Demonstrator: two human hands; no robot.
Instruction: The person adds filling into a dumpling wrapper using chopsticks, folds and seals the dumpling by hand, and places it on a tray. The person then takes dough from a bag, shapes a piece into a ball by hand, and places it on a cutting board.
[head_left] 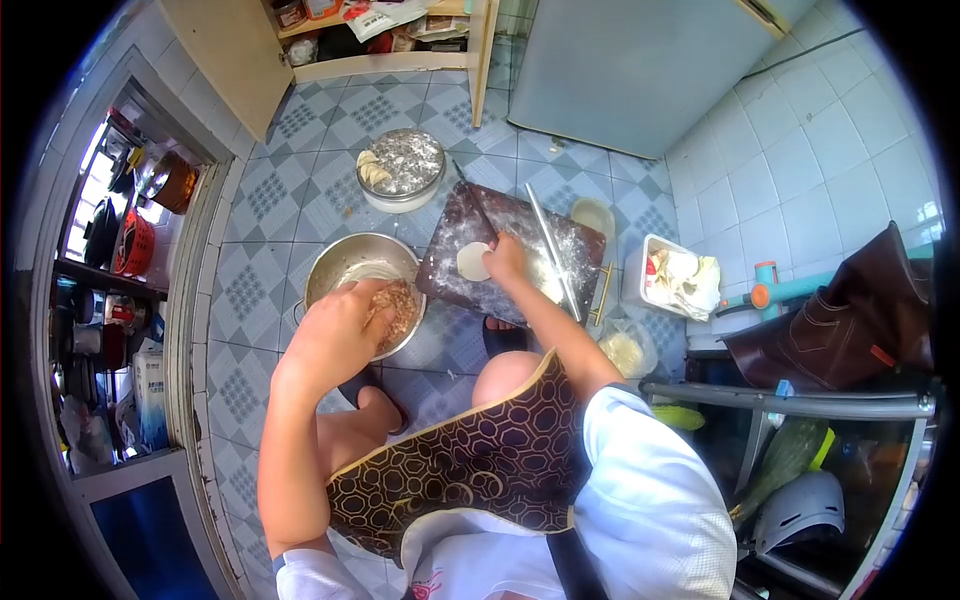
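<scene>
Dough wrapper, a pale, smooth, thin disc, is showing against the dark board, whose flat rectangular surface is wearing streaks of powdery white flour. The right hand is holding its fingers nearly together, pinching the wrapper's right edge. A slim, dark stick-like tool is slanting away from that hand; whether the fingers are also gripping it, I cannot tell. Beside it, a smooth, straight metallic rod is lying across the board.

The left hand is curling partly closed around a coarse, crumbly, pinkish-brown minced filling, above the round, shiny metal pot; any dish beneath the mince is hidden. Beyond the pot, crescent-shaped dumplings are sitting at the left edge of a round, flour-caked tray.
</scene>
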